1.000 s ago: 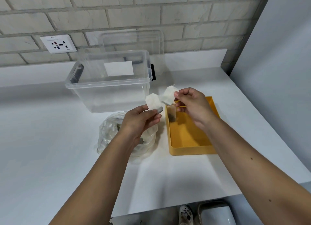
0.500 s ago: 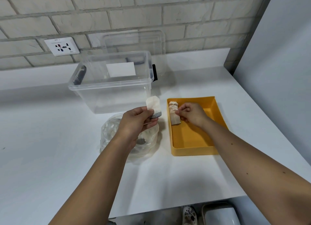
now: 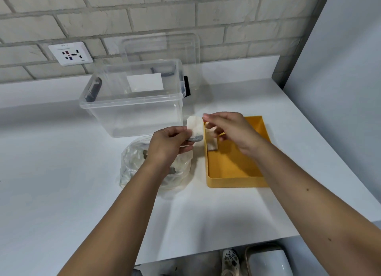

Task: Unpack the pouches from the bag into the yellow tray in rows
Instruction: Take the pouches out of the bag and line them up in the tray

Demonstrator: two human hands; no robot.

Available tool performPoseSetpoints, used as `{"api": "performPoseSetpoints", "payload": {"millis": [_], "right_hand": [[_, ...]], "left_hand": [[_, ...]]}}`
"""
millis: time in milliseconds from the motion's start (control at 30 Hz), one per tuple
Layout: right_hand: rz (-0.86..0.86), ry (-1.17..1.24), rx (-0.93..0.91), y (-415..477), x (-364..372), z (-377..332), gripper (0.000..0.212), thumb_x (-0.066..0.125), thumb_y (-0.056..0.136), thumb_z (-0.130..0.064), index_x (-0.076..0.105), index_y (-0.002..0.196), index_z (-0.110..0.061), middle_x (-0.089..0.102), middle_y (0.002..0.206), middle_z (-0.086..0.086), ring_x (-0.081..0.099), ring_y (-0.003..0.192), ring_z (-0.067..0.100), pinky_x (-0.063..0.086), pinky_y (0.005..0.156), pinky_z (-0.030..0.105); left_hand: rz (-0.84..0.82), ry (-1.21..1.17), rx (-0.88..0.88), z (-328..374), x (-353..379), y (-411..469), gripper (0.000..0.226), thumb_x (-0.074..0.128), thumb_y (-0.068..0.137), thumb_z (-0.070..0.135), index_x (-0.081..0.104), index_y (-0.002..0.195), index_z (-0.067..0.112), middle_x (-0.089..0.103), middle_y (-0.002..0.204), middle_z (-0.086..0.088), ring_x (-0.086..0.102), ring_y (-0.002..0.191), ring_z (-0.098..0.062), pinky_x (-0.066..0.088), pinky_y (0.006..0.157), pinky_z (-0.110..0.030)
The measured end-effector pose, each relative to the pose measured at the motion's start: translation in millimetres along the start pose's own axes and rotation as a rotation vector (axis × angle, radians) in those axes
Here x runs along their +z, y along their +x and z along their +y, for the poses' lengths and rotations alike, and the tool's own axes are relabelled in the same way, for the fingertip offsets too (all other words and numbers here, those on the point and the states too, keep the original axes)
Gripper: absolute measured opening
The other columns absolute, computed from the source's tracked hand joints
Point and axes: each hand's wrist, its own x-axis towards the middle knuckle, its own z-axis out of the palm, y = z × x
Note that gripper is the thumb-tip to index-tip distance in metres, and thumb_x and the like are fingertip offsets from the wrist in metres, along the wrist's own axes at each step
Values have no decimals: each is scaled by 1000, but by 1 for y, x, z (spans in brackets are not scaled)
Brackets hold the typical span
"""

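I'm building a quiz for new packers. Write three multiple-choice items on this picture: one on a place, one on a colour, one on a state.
1. Where is the bag?
A. on the floor
B. on the table, left of the tray
C. in the tray

2. What colour is the tray?
A. yellow
B. blue
C. red

3. What is the left hand doing?
A. resting flat on the table
B. holding a pouch
C. making an empty fist

Key:
1 B: the bag sits on the white table beside the tray's left wall.
2 A: the tray's walls and floor are yellow.
3 B: the left hand's fingers grip the pouch's lower end and hold it above the table.
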Motion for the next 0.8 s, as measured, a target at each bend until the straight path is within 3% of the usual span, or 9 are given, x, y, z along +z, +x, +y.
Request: {"api": "performPoseSetpoints", "payload": {"millis": [67, 200, 367, 500, 700, 800], "right_hand": [[-52, -65, -21, -5, 3, -9, 19, 75, 82, -31, 74, 94, -16, 72, 84, 1, 60, 66, 10, 47, 57, 22], [66, -34, -66, 0, -8, -10, 14, 72, 87, -18, 71, 99, -11, 68, 78, -2, 60, 59, 7, 49, 58, 22], [145, -205, 76, 10, -30, 23, 17, 71, 89, -21, 70, 102, -10, 68, 84, -3, 59, 66, 10, 48, 55, 17], [87, -346, 167, 15, -24, 50, 12, 71, 88, -24, 71, 94, -13, 68, 76, 3, 59, 69, 15, 46, 63, 24], [113, -402, 149, 28, -11, 60, 10, 76, 83, -26, 69, 84, -20, 66, 67, -1, 56, 58, 12, 46, 60, 24], [155, -496, 121, 34, -8, 63, 17, 82, 77, -29, 65, 74, -23, 67, 71, -2, 61, 67, 16, 54, 73, 34]], "left_hand": [[-10, 7, 11, 1, 6, 1, 11, 68, 92, 7, 70, 101, 1, 73, 83, -12, 71, 67, -14, 61, 71, -25], [-24, 25, 40, 4, 8, -2, 8, 67, 92, 9, 72, 96, 5, 70, 85, -8, 71, 69, -14, 61, 69, -25], [19, 26, 53, 6, -6, -7, 11, 66, 93, 9, 74, 99, 4, 68, 87, -10, 72, 73, -18, 61, 69, -27], [41, 31, 61, 6, -15, -10, 12, 66, 93, 8, 73, 100, 3, 68, 86, -10, 71, 70, -16, 61, 67, -26], [59, 62, 84, 8, -27, -15, 12, 65, 94, 9, 74, 101, 5, 68, 85, -8, 71, 71, -15, 62, 68, -30], [88, 78, 109, 11, -38, -17, 12, 65, 93, 8, 73, 101, 5, 68, 86, -7, 71, 73, -17, 62, 68, -32]]}}
